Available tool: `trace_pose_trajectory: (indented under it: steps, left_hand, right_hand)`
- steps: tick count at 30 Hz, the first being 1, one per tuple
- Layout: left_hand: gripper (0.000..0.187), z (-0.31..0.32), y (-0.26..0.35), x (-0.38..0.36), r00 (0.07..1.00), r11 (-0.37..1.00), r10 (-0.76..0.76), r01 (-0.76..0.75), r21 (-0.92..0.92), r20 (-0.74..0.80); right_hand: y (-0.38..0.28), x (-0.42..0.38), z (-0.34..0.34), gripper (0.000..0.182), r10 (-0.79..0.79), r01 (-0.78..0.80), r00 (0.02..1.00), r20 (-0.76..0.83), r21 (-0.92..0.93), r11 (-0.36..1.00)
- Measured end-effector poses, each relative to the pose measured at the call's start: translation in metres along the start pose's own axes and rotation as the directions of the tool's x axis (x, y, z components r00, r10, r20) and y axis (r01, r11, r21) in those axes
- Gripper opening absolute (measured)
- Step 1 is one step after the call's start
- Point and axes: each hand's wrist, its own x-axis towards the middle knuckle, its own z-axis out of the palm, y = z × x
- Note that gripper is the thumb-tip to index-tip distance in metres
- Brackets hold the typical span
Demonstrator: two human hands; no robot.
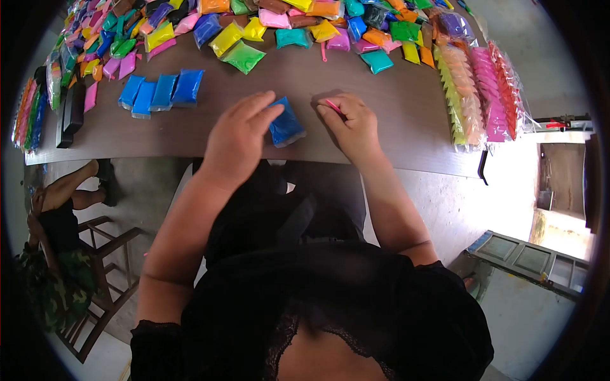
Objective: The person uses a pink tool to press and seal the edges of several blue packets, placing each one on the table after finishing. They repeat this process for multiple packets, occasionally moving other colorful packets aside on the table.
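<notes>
A blue clear-wrapped packet (287,124) lies on the table in front of me. At its left side is my left hand (236,136), fingers stretched out and apart, with the fingertips right at the packet's upper left edge. My right hand (356,126), to the right of the packet, is closed around a small thin pink plastic stick (333,106). Part of the stick is hidden by the fingers. Several more blue packets (164,92) lie in an overlapping row to the left.
A heap of packets in many colours (241,38) covers the table's far side. Bagged stacks of bright pieces (486,95) stand at the right. A black object (71,114) sits near the left edge. A seated person (54,247) is at the left, by a wooden chair (108,273).
</notes>
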Motion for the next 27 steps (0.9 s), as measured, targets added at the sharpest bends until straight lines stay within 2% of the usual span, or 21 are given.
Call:
trace_pose_trajectory:
  steps: [3, 6, 8, 12, 14, 15, 17, 18, 20, 24, 27]
  left_hand:
    - [0.046, 0.024, 0.034, -0.006, 0.998, 0.991, -0.044, 0.038, 0.126, 0.043]
    - [0.039, 0.030, 0.033, -0.010, 0.999, 0.983, -0.033, 0.031, 0.178, 0.012]
    - [0.033, 0.017, 0.012, -0.008, 0.987, 0.996, 0.076, -0.082, 0.039, 0.143]
    - [0.027, -0.009, 0.002, -0.005, 0.983, 0.987, 0.152, -0.155, 0.027, 0.107]
    - [0.030, -0.004, 0.015, -0.008, 0.990, 0.993, 0.108, -0.112, 0.039, 0.088]
    - [0.033, 0.001, 0.021, -0.010, 0.996, 0.997, 0.056, -0.059, 0.042, 0.073]
    - [0.037, 0.015, 0.023, -0.017, 0.996, 0.999, 0.023, -0.027, 0.043, 0.087]
    - [0.039, 0.017, 0.024, -0.019, 0.997, 0.997, 0.022, -0.028, 0.075, 0.076]
    - [0.040, 0.018, 0.024, -0.019, 0.998, 0.994, 0.019, -0.025, 0.108, 0.053]
    - [0.038, 0.021, 0.024, -0.020, 1.000, 0.997, -0.002, 0.001, 0.073, 0.015]
    - [0.041, 0.020, 0.022, -0.022, 1.000, 0.998, -0.003, 0.002, 0.067, 0.017]
  right_hand:
    - [0.000, 0.001, 0.001, 0.011, 0.007, -0.007, 1.000, -0.001, 0.011, 1.000]
    - [0.000, 0.001, 0.001, 0.011, 0.002, -0.002, 1.000, 0.002, -0.003, 1.000]
    - [-0.003, 0.000, 0.001, 0.011, 0.019, -0.019, 1.000, -0.015, 0.004, 1.000]
    - [-0.005, 0.001, -0.002, 0.014, -0.017, 0.018, 1.000, 0.022, -0.017, 1.000]
    - [-0.010, 0.004, -0.001, 0.019, 0.208, -0.208, 0.978, 0.004, 0.047, 0.977]
    - [-0.008, 0.007, 0.000, 0.019, 0.206, -0.206, 0.978, -0.003, 0.047, 0.977]
    - [-0.003, 0.008, 0.002, 0.022, -0.029, 0.047, 0.995, 0.096, -0.192, 0.980]
    - [-0.005, 0.007, 0.004, 0.022, -0.031, 0.049, 0.995, 0.097, -0.195, 0.980]
    - [-0.013, 0.007, 0.014, 0.018, -0.072, 0.103, 0.972, 0.225, -0.130, 0.986]
    - [-0.033, 0.018, 0.021, 0.014, -0.058, 0.090, 0.972, 0.229, -0.128, 0.988]
    - [-0.033, 0.022, 0.023, 0.015, -0.004, 0.037, 0.957, 0.291, -0.108, 0.993]
